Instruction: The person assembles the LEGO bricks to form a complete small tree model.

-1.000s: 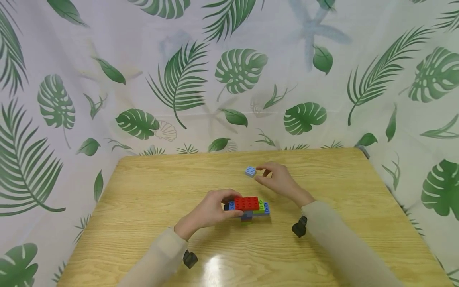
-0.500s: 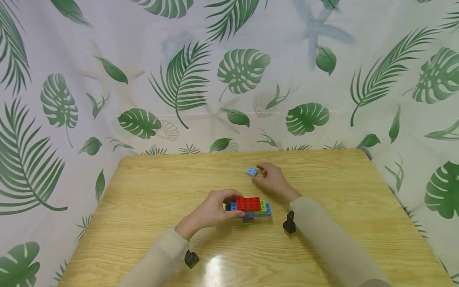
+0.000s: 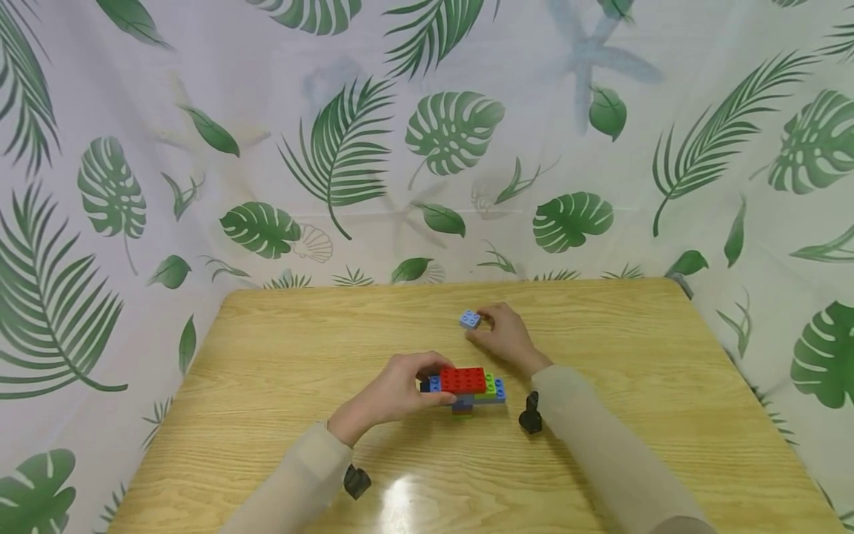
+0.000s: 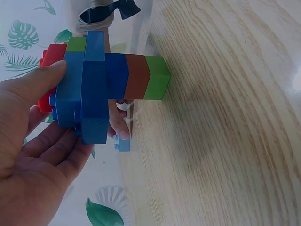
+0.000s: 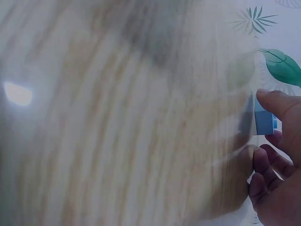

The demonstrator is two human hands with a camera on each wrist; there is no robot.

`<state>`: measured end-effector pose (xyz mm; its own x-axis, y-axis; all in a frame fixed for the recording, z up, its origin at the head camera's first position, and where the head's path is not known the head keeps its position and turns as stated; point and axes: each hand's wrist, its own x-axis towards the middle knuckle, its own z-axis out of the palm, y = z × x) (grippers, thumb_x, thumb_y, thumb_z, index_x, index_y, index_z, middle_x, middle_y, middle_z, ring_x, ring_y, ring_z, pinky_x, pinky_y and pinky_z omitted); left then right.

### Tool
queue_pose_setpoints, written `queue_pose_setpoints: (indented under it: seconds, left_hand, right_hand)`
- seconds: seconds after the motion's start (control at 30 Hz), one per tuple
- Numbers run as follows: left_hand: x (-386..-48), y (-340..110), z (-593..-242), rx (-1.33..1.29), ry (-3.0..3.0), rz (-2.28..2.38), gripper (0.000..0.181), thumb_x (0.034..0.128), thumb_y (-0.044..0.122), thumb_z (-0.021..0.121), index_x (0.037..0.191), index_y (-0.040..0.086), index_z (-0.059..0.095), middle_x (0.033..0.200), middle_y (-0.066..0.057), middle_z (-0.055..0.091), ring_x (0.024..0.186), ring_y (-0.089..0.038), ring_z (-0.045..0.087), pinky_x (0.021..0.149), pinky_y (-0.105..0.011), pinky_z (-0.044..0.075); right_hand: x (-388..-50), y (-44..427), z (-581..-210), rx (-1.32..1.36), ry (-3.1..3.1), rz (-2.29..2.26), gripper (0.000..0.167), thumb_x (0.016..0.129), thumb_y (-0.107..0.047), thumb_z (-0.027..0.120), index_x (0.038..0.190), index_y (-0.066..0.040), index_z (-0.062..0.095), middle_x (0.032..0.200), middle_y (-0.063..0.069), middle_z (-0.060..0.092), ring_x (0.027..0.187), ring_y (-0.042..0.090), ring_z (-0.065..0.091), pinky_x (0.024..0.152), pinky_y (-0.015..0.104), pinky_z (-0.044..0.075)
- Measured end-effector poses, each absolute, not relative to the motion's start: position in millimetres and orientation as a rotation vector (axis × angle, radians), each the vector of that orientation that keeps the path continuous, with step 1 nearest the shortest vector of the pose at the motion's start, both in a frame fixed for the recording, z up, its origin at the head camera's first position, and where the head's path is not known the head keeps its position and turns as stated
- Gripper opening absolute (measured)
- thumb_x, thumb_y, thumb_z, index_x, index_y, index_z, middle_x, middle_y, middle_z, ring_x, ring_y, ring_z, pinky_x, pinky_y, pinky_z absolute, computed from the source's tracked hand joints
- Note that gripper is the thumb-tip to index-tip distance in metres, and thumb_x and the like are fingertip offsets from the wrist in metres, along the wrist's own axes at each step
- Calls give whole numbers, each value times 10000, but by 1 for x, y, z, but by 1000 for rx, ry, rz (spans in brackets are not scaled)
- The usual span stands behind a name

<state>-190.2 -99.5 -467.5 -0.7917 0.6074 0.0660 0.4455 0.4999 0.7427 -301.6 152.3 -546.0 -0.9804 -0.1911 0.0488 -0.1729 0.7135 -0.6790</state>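
My left hand (image 3: pixel 399 389) grips the left end of a toy brick build, thumb on the near side and fingers behind. On top of the build lies a red brick (image 3: pixel 463 380), with a lime brick (image 3: pixel 490 386) and blue bricks (image 4: pixel 95 89) under it. A short stem of dark blue, brown (image 4: pixel 137 76) and green (image 4: pixel 157 77) bricks extends below. Farther back, my right hand (image 3: pixel 505 335) pinches a small light blue brick (image 3: pixel 470 320) between thumb and index finger. That brick (image 5: pixel 264 120) appears to stand on the table, studs up.
The wooden table (image 3: pixel 300 334) ends at the back against a white leaf-print cloth (image 3: pixel 360 245). A black wrist camera (image 3: pixel 356 482) is on the left sleeve, another (image 3: pixel 531 415) on the right. Light glares off the front of the table.
My right hand and forearm have moved slightly left, and its thumb and index finger have closed in around the light blue brick. The left hand keeps its grip on the build.
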Motion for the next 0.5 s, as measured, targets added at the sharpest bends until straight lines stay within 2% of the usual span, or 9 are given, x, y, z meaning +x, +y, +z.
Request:
queue_pose_setpoints:
  seconds: [0.2, 0.5]
  left_hand:
    - [-191, -99, -469, 914, 2539, 1163, 411, 950, 295, 813, 1305, 126, 691, 1172, 1, 766, 1031, -127, 701, 928, -333, 581]
    - [-191, -100, -468, 910, 2547, 1153, 410, 951, 315, 811, 1303, 143, 692, 1165, 26, 762, 1006, -91, 682, 904, -270, 558]
  right_hand:
    - [-302, 151, -545, -291, 2912, -1101, 562, 956, -282, 766, 1394, 42, 630, 1352, 243, 597, 1238, 419, 597, 1076, 574, 484]
    - [-301, 150, -542, -308, 2917, -1118, 519, 966, -229, 741, 1377, 68, 631, 1323, 253, 615, 1218, 417, 607, 1059, 571, 491]
